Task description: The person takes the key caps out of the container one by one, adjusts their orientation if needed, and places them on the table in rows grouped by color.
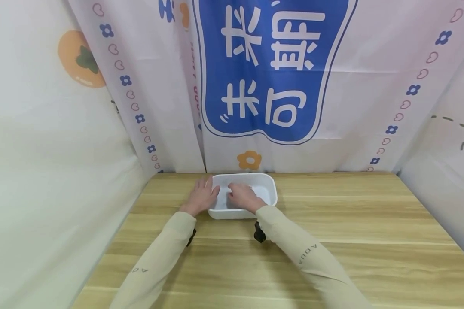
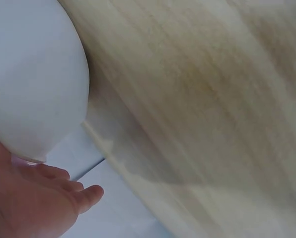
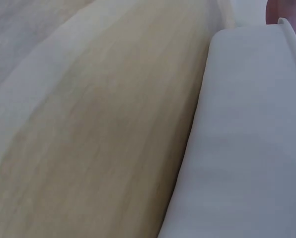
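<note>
A white rectangular plastic basin (image 1: pixel 268 211) with rounded corners stands at the far side of the wooden table. My left hand (image 1: pixel 202 198) rests at its left end, fingers extended along the outside and thumb over the rim. In the left wrist view, the fingers of that left hand (image 2: pixel 43 198) show just beyond the basin's curved wall (image 2: pixel 38 84). My right hand (image 1: pixel 244 196) reaches down inside the basin with bent fingers; I cannot tell whether it holds anything. In the right wrist view, the basin's side wall (image 3: pixel 242 134) hides most of this hand.
The wooden table (image 1: pixel 352 240) extends to the right and toward me. A printed cloth curtain (image 1: pixel 332 154) hangs right behind the table's far edge, and a pale cloth wall (image 1: pixel 62 171) closes off the left side.
</note>
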Available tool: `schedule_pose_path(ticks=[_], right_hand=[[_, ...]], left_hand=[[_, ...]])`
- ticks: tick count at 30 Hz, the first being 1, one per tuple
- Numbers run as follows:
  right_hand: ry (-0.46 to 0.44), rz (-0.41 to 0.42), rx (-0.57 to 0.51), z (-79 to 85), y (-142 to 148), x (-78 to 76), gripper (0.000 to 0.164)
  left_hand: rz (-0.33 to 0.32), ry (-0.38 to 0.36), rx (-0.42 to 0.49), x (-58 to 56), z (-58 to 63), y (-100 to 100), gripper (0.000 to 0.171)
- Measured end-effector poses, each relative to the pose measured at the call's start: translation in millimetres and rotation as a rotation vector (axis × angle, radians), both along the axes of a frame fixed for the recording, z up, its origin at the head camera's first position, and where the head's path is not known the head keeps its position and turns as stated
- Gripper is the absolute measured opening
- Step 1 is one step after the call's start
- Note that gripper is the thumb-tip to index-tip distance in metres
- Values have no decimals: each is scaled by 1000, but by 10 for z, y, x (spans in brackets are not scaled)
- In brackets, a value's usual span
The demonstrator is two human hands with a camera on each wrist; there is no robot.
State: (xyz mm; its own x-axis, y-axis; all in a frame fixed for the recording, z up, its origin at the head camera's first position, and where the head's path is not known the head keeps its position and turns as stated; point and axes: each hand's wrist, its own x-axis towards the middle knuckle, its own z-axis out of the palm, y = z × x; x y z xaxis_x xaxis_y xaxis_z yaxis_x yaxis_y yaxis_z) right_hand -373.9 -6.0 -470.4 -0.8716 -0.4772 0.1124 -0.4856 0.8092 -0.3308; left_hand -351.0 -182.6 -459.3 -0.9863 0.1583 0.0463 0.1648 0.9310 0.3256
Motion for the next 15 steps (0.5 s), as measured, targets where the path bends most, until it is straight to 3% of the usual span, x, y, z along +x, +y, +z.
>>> schedule_pose_path(ticks=[15], right_hand=[[-50, -2, -2, -52, -34, -54, 18]], left_hand=[[14, -10, -79, -26, -4, 42, 74]])
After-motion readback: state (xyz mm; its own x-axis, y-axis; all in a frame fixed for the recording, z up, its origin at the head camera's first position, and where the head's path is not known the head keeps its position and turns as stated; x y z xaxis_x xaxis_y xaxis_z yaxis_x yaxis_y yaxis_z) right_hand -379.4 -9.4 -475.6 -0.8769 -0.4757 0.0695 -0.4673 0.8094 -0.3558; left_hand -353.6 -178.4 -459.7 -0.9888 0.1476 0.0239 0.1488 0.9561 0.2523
